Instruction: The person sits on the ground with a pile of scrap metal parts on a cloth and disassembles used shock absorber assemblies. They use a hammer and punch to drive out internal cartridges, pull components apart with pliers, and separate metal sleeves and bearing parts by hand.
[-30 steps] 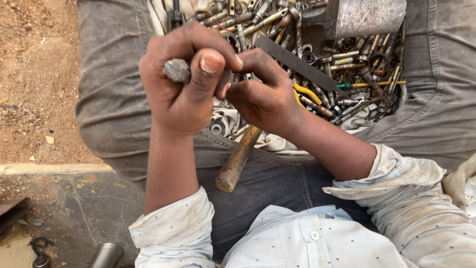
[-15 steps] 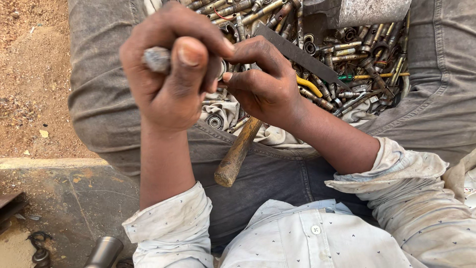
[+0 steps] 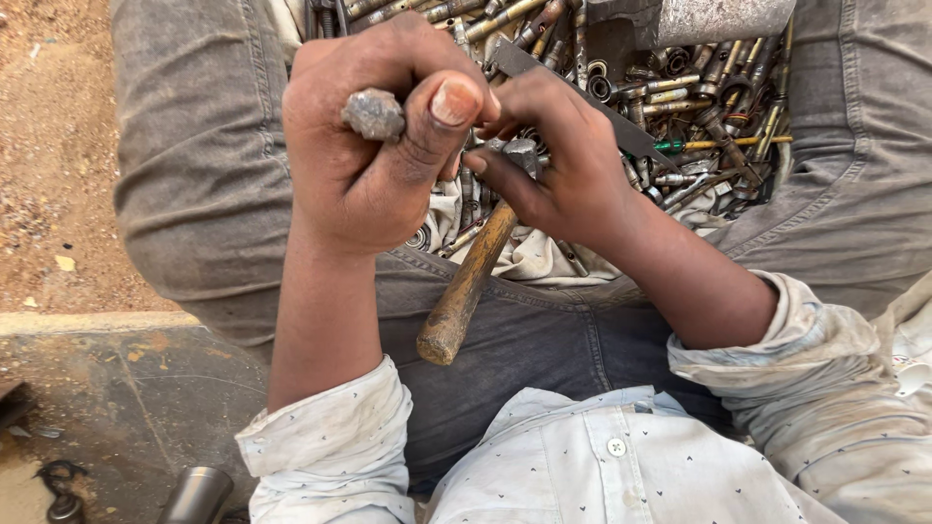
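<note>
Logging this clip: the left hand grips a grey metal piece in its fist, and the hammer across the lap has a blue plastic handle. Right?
Not quite. In the head view the hammer has a brown wooden handle, not blue plastic. The left hand does grip the grey metal piece.

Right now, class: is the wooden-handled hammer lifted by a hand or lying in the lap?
Lying: the hammer rests across the lap; its handle end is free.

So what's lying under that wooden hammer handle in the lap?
Under the wooden hammer handle lie a pale cloth and grey trousers. Its head end is covered by the right hand, beside the metal parts.
</note>
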### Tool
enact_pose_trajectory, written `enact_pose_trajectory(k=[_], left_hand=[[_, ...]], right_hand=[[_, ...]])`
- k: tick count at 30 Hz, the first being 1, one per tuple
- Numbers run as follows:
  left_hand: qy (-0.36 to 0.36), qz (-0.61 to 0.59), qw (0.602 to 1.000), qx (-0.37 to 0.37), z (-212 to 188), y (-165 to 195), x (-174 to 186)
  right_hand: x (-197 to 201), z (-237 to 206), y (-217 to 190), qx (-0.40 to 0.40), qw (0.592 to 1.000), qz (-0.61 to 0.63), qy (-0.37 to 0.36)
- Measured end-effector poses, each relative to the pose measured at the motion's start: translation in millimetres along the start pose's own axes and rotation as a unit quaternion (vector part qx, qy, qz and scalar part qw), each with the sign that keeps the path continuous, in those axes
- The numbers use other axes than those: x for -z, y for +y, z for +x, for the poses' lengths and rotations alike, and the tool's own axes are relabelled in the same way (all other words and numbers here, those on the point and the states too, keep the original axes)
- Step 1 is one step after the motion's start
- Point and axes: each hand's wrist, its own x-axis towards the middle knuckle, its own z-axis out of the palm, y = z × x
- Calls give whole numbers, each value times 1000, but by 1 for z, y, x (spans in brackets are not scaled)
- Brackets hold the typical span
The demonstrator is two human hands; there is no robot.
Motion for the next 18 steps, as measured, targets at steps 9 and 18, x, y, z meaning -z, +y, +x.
enact_pose_trajectory(k=[9, 18], left_hand=[[17, 3, 1000, 8, -4, -5, 4], [24, -98, 995, -14, -2, -18, 6]], right_hand=[[-25, -13, 4, -319, 795, -203, -474], [-30, -22, 42, -396, 762, -153, -489]])
